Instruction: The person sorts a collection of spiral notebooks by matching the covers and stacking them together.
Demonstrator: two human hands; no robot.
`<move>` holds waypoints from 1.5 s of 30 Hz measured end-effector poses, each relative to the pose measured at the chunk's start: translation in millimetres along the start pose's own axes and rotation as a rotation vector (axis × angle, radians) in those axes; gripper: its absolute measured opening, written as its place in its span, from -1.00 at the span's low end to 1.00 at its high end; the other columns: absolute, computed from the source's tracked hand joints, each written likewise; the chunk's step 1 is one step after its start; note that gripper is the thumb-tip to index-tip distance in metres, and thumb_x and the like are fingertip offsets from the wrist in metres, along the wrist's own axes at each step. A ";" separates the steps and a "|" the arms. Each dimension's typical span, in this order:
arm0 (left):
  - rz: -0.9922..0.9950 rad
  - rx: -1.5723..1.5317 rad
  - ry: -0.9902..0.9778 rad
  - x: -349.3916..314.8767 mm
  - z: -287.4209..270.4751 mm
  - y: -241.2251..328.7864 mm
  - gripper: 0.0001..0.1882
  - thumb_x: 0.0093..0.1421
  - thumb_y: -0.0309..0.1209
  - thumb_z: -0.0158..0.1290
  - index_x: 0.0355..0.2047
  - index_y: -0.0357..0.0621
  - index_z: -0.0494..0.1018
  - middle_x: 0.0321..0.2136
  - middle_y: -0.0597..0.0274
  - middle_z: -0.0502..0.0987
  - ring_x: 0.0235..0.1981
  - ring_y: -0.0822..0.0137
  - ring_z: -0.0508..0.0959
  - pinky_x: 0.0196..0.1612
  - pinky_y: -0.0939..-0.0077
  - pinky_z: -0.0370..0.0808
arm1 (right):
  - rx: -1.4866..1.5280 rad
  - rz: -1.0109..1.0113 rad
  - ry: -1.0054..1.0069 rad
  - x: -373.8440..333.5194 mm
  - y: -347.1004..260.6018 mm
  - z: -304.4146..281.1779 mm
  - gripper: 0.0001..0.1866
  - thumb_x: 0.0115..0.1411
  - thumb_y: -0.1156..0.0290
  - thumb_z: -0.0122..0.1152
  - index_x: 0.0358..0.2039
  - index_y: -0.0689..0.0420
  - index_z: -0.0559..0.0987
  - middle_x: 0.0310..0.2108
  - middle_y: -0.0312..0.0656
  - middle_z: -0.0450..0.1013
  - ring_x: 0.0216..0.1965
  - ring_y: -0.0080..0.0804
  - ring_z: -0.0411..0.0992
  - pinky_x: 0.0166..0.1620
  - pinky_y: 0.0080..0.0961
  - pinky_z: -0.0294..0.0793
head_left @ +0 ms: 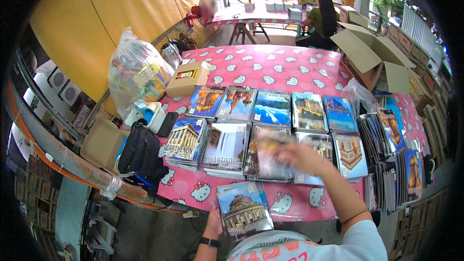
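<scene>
At the table's near edge, my left hand [214, 223] grips a spiral notebook [244, 209] with a domed building on its cover, held close to my body. My right hand [296, 158], smeared by motion, is over the middle of the near row of stacks. A blurred spiral notebook [270, 147] is at its fingers and moves with it; its cover cannot be read. Beside it lie a stack with a waterfall cover [225, 147] and a stack with a columned temple [186, 137]. To the right is a stack with a carved stone building [350, 154].
A far row of notebooks includes a blue-sky cover [271, 108]. More stacks [386, 174] stand at the right. Around the table [275, 67] are a cardboard box [189, 78], a bag of scraps [137, 70], a black backpack [141, 152] and an open carton [374, 60]. Two people sit beyond.
</scene>
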State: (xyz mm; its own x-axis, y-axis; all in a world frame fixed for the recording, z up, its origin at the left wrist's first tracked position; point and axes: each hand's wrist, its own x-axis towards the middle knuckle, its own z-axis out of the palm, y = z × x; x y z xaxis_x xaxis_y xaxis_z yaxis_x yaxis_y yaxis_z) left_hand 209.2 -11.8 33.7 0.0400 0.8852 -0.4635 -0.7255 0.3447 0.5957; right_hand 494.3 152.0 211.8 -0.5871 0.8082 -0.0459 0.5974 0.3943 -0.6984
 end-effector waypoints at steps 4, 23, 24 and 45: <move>-0.202 0.037 -0.070 20.1 -7.6 0.1 -0.43 0.12 0.02 -0.08 -0.10 -0.25 0.29 -0.21 0.13 0.45 -0.22 0.23 0.48 -0.17 0.31 0.43 | -0.683 -0.143 0.298 -4.0 26.2 81.5 -0.62 0.10 0.23 0.01 -0.07 0.08 0.42 -0.06 -0.17 0.36 0.01 -0.23 0.28 0.07 -0.34 0.21; -0.018 0.404 0.188 6.5 -67.6 17.1 -0.55 -0.05 -0.46 0.14 -0.14 -0.39 0.30 -0.29 0.12 0.45 -0.31 0.36 0.46 -0.23 0.47 0.40 | -0.841 0.237 0.569 178.6 133.7 75.4 -0.49 0.03 0.11 0.07 -0.13 0.25 0.34 -0.04 0.08 0.26 -0.02 -0.03 0.27 -0.06 -0.24 0.32; -0.030 0.389 0.200 2.6 -65.0 27.0 -0.55 -0.05 -0.46 0.15 -0.15 -0.39 0.30 -0.30 0.12 0.46 -0.32 0.35 0.47 -0.24 0.47 0.40 | -0.819 0.199 0.484 184.0 133.9 74.7 -0.54 0.06 0.13 0.02 -0.16 0.25 0.36 -0.08 0.06 0.29 -0.02 -0.04 0.27 -0.08 -0.25 0.34; -0.136 0.222 0.075 31.9 -130.9 57.2 -0.78 0.03 -0.39 0.11 -0.32 -0.17 0.38 -0.41 0.33 0.44 -0.40 0.41 0.44 -0.34 0.42 0.39 | -0.472 -0.046 0.581 101.5 28.2 158.2 -0.62 0.12 0.13 -0.05 -0.19 0.14 0.42 -0.08 -0.07 0.31 -0.01 -0.09 0.22 -0.02 -0.18 0.19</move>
State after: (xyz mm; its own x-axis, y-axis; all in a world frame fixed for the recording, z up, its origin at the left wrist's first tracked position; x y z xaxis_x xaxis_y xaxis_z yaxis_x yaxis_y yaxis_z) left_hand 79.0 -4.8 -32.9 0.0696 0.8030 -0.5919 -0.5480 0.5266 0.6500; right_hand 365.1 175.9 74.4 -0.3123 0.8356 0.4520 0.8269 0.4733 -0.3037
